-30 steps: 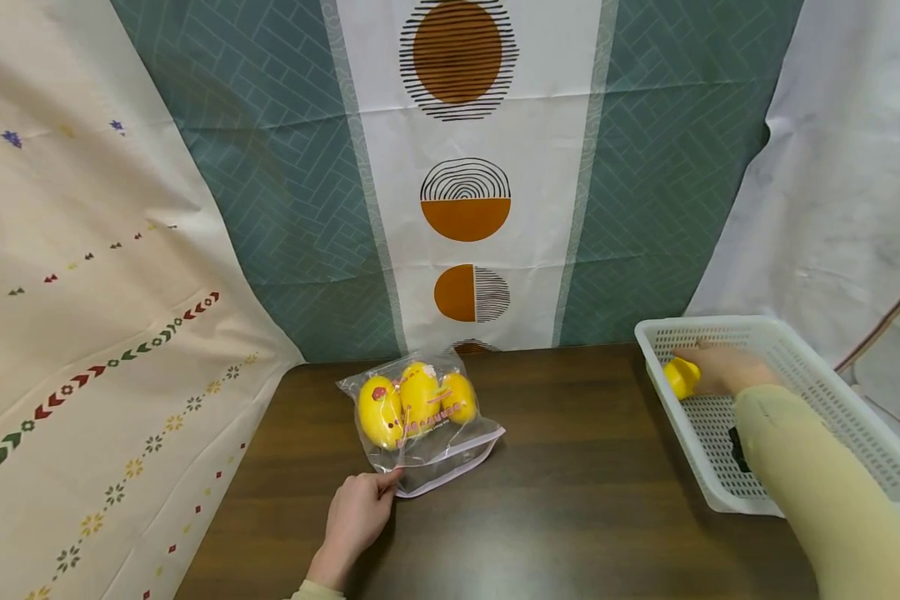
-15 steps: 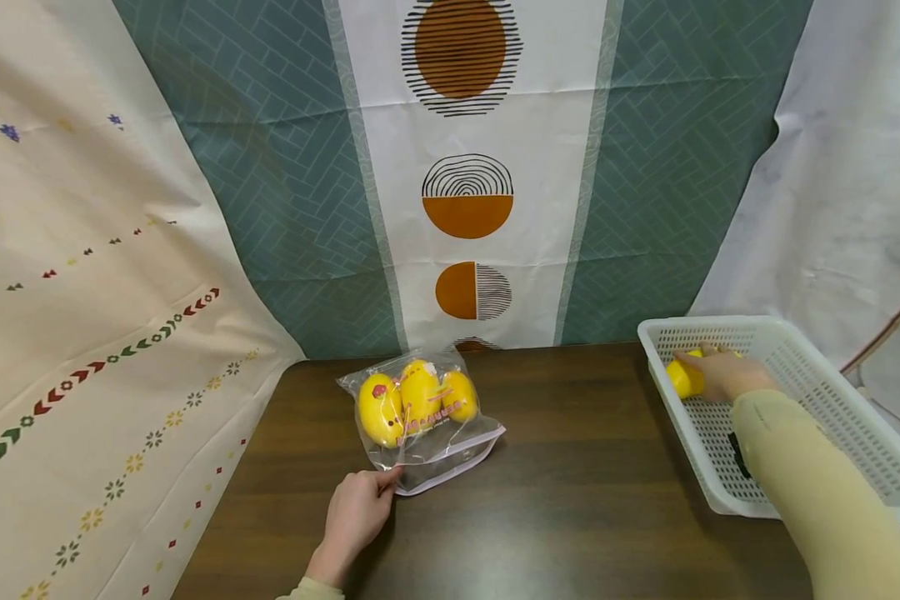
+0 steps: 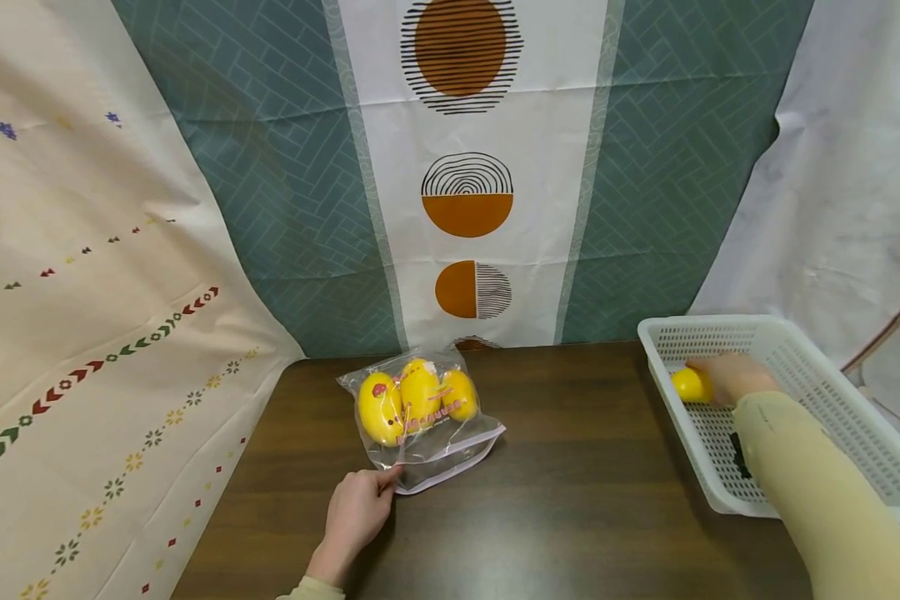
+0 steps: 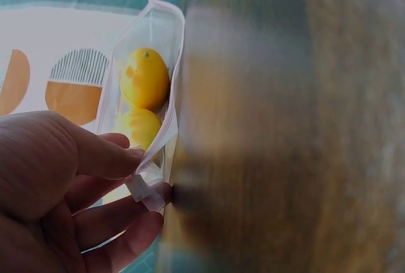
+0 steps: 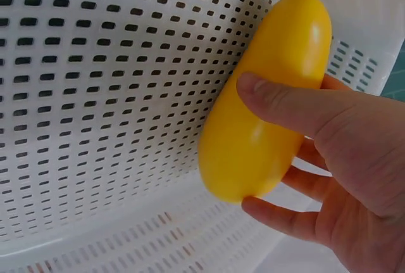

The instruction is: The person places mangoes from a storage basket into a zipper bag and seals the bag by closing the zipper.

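Note:
A clear plastic bag [image 3: 450, 475] with pink lettering and a pale pink rim lies on the brown table, holding several yellow fruits [image 3: 420, 393]. My left hand [image 3: 358, 510] pinches the near left corner of its mouth between thumb and fingers; in the left wrist view the bag's mouth [image 4: 180, 51] gapes. At the right, my right hand [image 3: 738, 379] reaches into a white perforated basket [image 3: 708, 483]. It grips a smooth, oblong yellow fruit [image 5: 262, 133], thumb on top and fingers around the far side, close to the basket's holed surface. Its exact kind is unclear.
A small black object [image 3: 739, 457] lies in the basket, partly behind the right sleeve [image 3: 810, 475]. Patterned cloths hang at the back and left, a whitish one at the right. A thin brown stem [image 3: 888, 325] slants beside the basket.
My right hand has shifted slightly right within the basket, and the yellow fruit in it has turned and moved a little right and nearer. The left hand and the bag hold still.

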